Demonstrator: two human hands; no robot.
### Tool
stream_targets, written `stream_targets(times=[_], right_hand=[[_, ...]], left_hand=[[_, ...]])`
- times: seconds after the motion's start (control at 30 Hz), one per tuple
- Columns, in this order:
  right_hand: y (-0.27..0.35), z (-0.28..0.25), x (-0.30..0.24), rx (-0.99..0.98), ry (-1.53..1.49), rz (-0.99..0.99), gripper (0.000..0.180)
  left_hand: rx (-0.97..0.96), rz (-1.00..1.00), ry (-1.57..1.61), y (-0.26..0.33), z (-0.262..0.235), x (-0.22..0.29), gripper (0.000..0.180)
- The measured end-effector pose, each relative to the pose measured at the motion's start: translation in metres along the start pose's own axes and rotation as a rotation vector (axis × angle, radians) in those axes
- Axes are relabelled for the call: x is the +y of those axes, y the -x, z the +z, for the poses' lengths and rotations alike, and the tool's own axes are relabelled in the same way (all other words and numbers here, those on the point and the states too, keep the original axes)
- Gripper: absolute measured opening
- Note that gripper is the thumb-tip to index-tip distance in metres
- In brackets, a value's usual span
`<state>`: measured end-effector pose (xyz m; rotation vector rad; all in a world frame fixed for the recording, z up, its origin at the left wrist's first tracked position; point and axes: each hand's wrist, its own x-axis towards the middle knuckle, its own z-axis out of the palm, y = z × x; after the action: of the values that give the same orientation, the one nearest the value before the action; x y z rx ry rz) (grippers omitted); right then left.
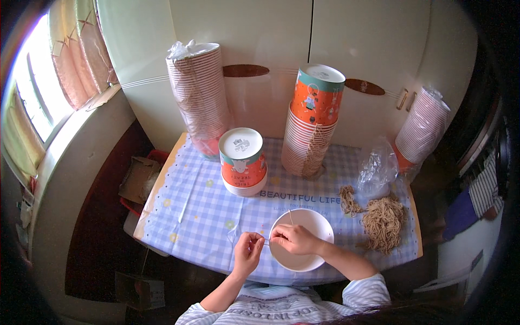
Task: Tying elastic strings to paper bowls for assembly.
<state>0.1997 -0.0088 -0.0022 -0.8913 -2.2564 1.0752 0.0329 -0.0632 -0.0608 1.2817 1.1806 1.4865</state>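
Both hands pinch one thin string [266,240], fingertips closed on it. Left hand [247,250] holds its left end off the bowl; right hand [292,238] holds the other end above the white paper bowl [319,225]. String's long axis runs left-right between the hands; a second strand rises from the right hand across the bowl's inside. Bowl sits mouth-up at the near edge of the checked tablecloth [189,211].

Beyond: short inverted orange-and-teal bowl stack [242,161], taller stack [314,119], plastic-wrapped stack [199,92] rear left. Right: tan string bundle [383,223], clear bag [376,169].
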Motion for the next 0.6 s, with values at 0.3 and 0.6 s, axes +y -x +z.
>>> stream_targets(times=[0.3, 0.6], right_hand=[[0.003, 0.000, -0.004, -0.036, 0.046, -0.018, 0.014], [0.008, -0.002, -0.017, 0.017, 0.149, -0.050, 0.012]], left_hand=[[-0.081, -0.094, 0.076, -0.001, 0.000, 0.003, 0.005], [-0.032, 0.084, -0.127, 0.000, -0.008, -0.003, 0.007]])
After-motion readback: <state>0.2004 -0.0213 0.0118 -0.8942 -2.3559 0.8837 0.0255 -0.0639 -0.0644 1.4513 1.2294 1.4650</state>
